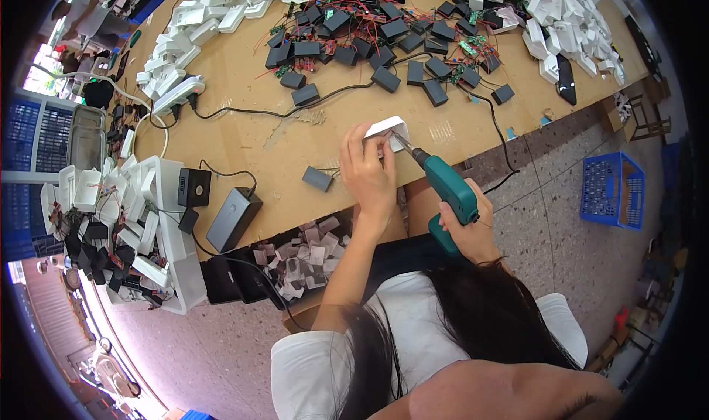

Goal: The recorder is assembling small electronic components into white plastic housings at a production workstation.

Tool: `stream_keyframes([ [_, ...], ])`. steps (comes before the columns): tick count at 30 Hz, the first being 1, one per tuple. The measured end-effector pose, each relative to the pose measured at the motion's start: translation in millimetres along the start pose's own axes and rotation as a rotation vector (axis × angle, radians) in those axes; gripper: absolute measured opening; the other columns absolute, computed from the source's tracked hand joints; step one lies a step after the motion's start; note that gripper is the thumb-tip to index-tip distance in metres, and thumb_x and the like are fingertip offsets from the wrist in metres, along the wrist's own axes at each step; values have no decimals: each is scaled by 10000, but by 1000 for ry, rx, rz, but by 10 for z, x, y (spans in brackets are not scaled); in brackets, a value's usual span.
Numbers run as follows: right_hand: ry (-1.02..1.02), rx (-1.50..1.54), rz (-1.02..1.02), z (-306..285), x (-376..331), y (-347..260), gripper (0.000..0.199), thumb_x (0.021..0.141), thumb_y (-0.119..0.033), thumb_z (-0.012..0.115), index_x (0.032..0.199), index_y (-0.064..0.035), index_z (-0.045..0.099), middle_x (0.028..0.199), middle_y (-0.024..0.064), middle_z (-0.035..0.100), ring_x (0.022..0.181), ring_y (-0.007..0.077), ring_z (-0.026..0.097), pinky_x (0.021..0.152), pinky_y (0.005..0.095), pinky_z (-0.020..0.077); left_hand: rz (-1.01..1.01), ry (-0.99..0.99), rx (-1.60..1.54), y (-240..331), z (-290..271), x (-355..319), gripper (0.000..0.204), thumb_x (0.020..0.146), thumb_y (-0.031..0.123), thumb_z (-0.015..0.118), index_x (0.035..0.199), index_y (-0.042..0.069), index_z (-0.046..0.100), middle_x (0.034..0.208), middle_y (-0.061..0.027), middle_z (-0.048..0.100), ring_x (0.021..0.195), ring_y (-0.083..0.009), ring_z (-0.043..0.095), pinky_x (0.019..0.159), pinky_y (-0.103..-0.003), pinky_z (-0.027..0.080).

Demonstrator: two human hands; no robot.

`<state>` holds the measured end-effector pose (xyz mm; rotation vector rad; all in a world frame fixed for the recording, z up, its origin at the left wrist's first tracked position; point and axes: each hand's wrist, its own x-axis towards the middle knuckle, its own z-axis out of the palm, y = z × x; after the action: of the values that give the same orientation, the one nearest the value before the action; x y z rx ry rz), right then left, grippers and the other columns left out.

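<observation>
My left hand (367, 172) steadies a white plastic housing (389, 127) near the table's front edge, its fingers closed round the near side. In my right hand (473, 231) is a green pistol-shaped power tool (449, 187). Its slim metal tip points up and left and reaches into the open housing. Whether the tip touches anything inside is too small to tell. A small dark grey box (317, 178) with a short wire lies just left of my left hand.
Across the table (273, 191) stretch black boxes with red wires and green boards (347, 36), between piles of white housings (561, 21). A grey power unit (235, 219) sits at the left edge. Cords cross the tabletop. A white bin (185, 272) and blue crate (611, 191) flank me.
</observation>
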<state>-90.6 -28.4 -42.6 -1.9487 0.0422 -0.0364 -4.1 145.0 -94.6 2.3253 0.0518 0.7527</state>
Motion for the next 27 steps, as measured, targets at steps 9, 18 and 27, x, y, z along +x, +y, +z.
stream_keyframes([
  [9, -20, -25, -31, 12, 2, -3, 247, 896, -79, 783, 1063, 33, 641, 954, 148, 628, 797, 297, 631, 733, 358, 516, -13, 6, 5, -29, 7, -21, 93, 851, 48, 766, 915, 27, 701, 1290, -81, 648, 1260, -334, 609, 1015, -458, 507],
  [18, -34, -5, -14, -17, -21, 49, 239, 901, -68, 771, 1073, 36, 642, 968, 147, 627, 815, 298, 641, 746, 356, 521, -6, 25, 15, -27, 58, -44, 81, 821, 33, 781, 867, 34, 714, 1278, -83, 653, 1257, -332, 603, 986, -454, 518],
  [27, -29, 11, -20, -79, -78, 101, 253, 897, -59, 766, 1096, 42, 648, 1026, 159, 647, 885, 302, 659, 816, 351, 532, 2, 17, 17, 7, 57, -53, 86, 819, 29, 782, 873, 28, 715, 1273, -87, 652, 1251, -336, 603, 994, -456, 512],
])
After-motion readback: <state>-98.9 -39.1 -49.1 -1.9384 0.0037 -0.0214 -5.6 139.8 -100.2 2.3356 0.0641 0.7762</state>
